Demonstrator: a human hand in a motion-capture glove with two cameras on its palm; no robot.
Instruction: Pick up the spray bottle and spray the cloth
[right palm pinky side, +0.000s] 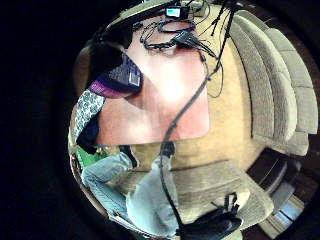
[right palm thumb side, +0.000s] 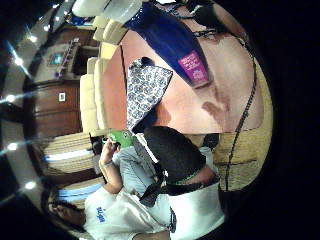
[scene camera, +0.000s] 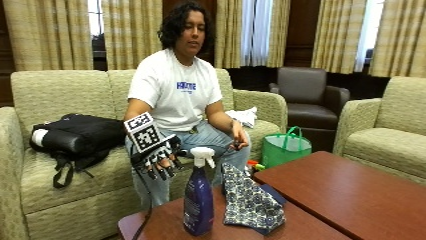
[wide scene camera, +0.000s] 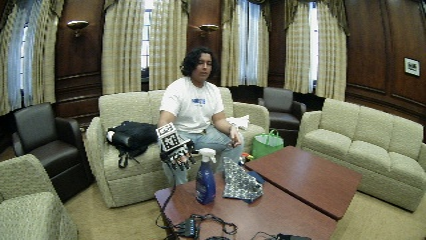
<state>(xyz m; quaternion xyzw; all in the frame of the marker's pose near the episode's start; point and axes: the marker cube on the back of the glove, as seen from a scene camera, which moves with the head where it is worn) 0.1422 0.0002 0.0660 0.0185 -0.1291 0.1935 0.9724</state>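
A purple spray bottle with a white trigger head stands upright near the left corner of the brown table. Right beside it lies a crumpled white cloth with a dark blue pattern. My gloved right hand hangs in the air just left of and behind the bottle's head. Its fingers are spread and point down, and it holds nothing. In the thumb side palm view the bottle and the cloth lie below the palm. The wide outside view shows the hand next to the bottle.
A second brown table adjoins on the right. Cables and a small device lie on the near end of the table. A black bag sits on the sofa, and a green bag on the floor. The person's bare hand rests by their knee.
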